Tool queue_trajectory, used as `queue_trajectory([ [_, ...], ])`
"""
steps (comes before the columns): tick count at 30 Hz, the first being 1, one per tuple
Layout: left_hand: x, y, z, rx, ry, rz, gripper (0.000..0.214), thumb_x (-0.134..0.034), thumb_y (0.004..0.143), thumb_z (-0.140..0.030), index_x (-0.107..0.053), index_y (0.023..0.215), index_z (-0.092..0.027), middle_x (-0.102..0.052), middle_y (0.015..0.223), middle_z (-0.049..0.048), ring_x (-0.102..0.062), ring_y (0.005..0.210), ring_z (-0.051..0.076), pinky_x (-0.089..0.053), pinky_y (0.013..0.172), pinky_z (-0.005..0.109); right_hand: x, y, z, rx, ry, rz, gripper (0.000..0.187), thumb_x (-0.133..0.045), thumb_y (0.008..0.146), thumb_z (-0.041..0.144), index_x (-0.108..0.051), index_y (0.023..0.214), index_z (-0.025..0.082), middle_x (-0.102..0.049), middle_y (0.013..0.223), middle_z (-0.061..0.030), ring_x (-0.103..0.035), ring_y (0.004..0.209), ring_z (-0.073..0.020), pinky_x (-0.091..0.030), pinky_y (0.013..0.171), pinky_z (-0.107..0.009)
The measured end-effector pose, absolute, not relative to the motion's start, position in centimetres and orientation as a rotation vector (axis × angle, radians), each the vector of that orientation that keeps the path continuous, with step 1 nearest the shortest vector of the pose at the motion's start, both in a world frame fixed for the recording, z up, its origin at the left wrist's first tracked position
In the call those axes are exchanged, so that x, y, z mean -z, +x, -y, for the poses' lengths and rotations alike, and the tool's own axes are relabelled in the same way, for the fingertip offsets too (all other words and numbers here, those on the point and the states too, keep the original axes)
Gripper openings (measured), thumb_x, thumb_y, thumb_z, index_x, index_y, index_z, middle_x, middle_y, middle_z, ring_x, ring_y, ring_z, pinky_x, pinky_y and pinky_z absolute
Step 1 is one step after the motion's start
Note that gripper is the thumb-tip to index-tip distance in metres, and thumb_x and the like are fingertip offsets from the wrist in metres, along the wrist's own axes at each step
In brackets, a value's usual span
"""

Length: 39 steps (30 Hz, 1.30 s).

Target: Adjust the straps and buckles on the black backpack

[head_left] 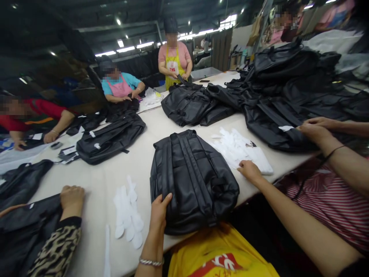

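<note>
While the black backpack (193, 179) is lying strap-side up on the pale tabletop (144, 154), right at its near edge, it is being steadied by the left hand (160, 211), whose fingers (165, 200) are spread flat against its lower left corner, with nothing being pinched. The right hand (249, 171) is resting just beside the bag on a stack of white paper pieces (242, 150), its fingers curled down onto the sheets; whether a sheet is being gripped cannot be told. The bag is judged to be soft, light and seemingly empty, its coated shell smooth and likely slippery, so the padded straps or top handle are being judged the surest holds.
</note>
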<state>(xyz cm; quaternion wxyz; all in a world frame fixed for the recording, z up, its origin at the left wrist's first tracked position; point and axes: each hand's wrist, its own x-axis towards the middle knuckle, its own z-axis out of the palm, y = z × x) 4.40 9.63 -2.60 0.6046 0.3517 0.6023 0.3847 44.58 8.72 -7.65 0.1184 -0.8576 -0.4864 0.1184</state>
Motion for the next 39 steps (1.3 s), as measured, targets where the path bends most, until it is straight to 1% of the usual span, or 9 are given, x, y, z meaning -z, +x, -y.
queue_trajectory([
  [4, 2.6, 4.5, -9.6, -0.903, 0.794, -1.392, 0.045, -0.069, 0.052, -0.037, -0.06, 0.085, -0.008, -0.065, 0.068, 0.006, -0.057, 0.05, 0.013, -0.047, 0.051, 0.025, 6.6, 45.3, -9.4, -0.389, -2.434, 1.429, 0.011, -0.055, 0.062, 0.027, -0.057, 0.063, 0.016, -0.058, 0.065, -0.0049, -0.052, 0.065, -0.0165, -0.033, 0.058, -0.025],
  [11, 3.1, 4.1, -9.6, -0.899, 0.83, -1.377, 0.045, -0.068, 0.054, -0.038, -0.06, 0.085, -0.007, -0.064, 0.061, 0.0056, -0.056, 0.049, 0.013, -0.046, 0.052, 0.025, 4.2, 46.5, -10.5, -0.537, -2.215, 1.353, 0.018, -0.053, 0.062, 0.028, -0.046, 0.05, 0.017, -0.046, 0.045, 0.0019, -0.044, 0.049, -0.0111, -0.03, 0.05, -0.023],
  [17, 3.7, 4.0, -9.7, -0.906, 0.829, -1.363, 0.044, -0.067, 0.053, -0.041, -0.061, 0.081, -0.008, -0.063, 0.059, 0.0049, -0.056, 0.049, 0.014, -0.046, 0.052, 0.026, 1.5, 44.2, -9.8, -0.778, -1.993, 1.187, 0.028, -0.04, 0.074, 0.039, -0.044, 0.057, 0.017, -0.034, 0.037, 0.0064, -0.031, 0.033, -0.0062, -0.025, 0.035, -0.02],
  [20, 3.1, 4.0, -9.5, -0.914, 0.792, -1.341, 0.04, -0.068, 0.053, -0.037, -0.06, 0.08, -0.008, -0.062, 0.056, 0.0047, -0.056, 0.048, 0.013, -0.046, 0.051, 0.025, -1.1, 40.6, -9.5, -1.045, -1.623, 0.92, 0.022, -0.058, 0.065, 0.036, -0.049, 0.063, 0.016, -0.045, 0.044, 0.0045, -0.04, 0.037, -0.0052, -0.028, 0.033, -0.016],
  [22, 2.4, 4.0, -9.3, -0.909, 0.745, -1.312, 0.034, -0.067, 0.055, -0.033, -0.058, 0.076, -0.008, -0.061, 0.055, 0.0053, -0.056, 0.048, 0.014, -0.046, 0.05, 0.025, -2.6, 36.8, -9.1, -1.222, -1.369, 0.706, 0.024, -0.069, 0.055, 0.028, -0.051, 0.064, 0.015, -0.052, 0.052, 0.0024, -0.048, 0.044, -0.0057, -0.036, 0.036, -0.014],
  [27, 0.2, 2.8, -9.5, -0.788, 0.589, -1.207, 0.019, -0.059, 0.065, -0.024, -0.053, 0.071, -0.008, -0.06, 0.053, 0.0076, -0.057, 0.047, 0.015, -0.047, 0.048, 0.027, -3.3, 25.6, -7.5, -1.469, -1.223, 0.522, 0.02, -0.071, 0.051, 0.017, -0.054, 0.061, 0.013, -0.06, 0.062, -0.0023, -0.058, 0.055, -0.01, -0.051, 0.053, -0.018],
  [30, -1.2, 1.7, -10.1, -0.733, 0.56, -1.194, 0.016, -0.057, 0.068, -0.022, -0.052, 0.073, -0.008, -0.06, 0.055, 0.0082, -0.058, 0.049, 0.015, -0.047, 0.048, 0.025, -1.6, 20.1, -6.9, -1.469, -1.271, 0.402, 0.017, -0.069, 0.054, 0.015, -0.053, 0.057, 0.013, -0.059, 0.054, -0.0027, -0.059, 0.053, -0.0132, -0.052, 0.049, -0.021],
  [35, -2.8, 1.1, -10.9, -0.694, 0.535, -1.189, 0.025, -0.056, 0.07, -0.03, -0.055, 0.072, -0.005, -0.062, 0.061, 0.0118, -0.059, 0.052, 0.014, -0.046, 0.047, 0.02, 0.0, 14.7, -7.9, -1.511, -1.318, 0.225, 0.013, -0.064, 0.058, 0.012, -0.051, 0.055, 0.015, -0.059, 0.05, -0.0017, -0.057, 0.048, -0.0112, -0.047, 0.042, -0.018],
  [39, -2.6, 2.1, -10.6, -0.768, 0.561, -1.284, 0.028, -0.06, 0.066, -0.03, -0.056, 0.072, -0.003, -0.061, 0.057, 0.0116, -0.059, 0.051, 0.016, -0.048, 0.048, 0.024, -0.2, 12.9, -9.1, -1.574, -1.16, 0.074, 0.014, -0.062, 0.061, 0.016, -0.049, 0.056, 0.017, -0.055, 0.046, 0.0021, -0.052, 0.042, -0.009, -0.043, 0.039, -0.018],
])
